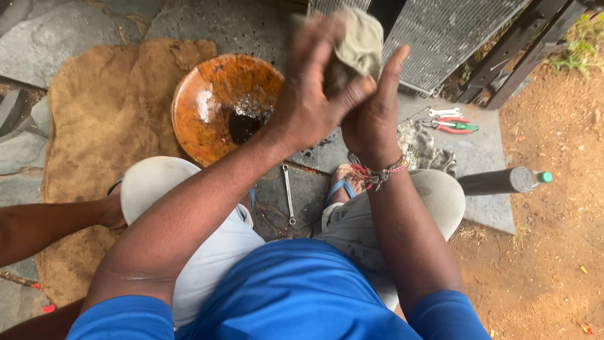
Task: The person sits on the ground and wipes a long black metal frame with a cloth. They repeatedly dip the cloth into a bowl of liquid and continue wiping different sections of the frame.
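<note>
While the person squats on the stone floor [251, 25], a burlap sack [107, 113] spreads out well to the left of the hands. Up beyond them leans a finned metal radiator [447, 31]. Just below the left hand [308, 101] sits a rusty orange bowl [214, 101] with a dark puddle in it. Both hands are raised and pressed together, the left hand and the right hand [371, 119] closed around a greyish cloth [362, 41] bunched between them. Lower down, between the feet, lies a slim spanner [288, 192]; red-handled pliers [454, 126] rest off to the right.
</note>
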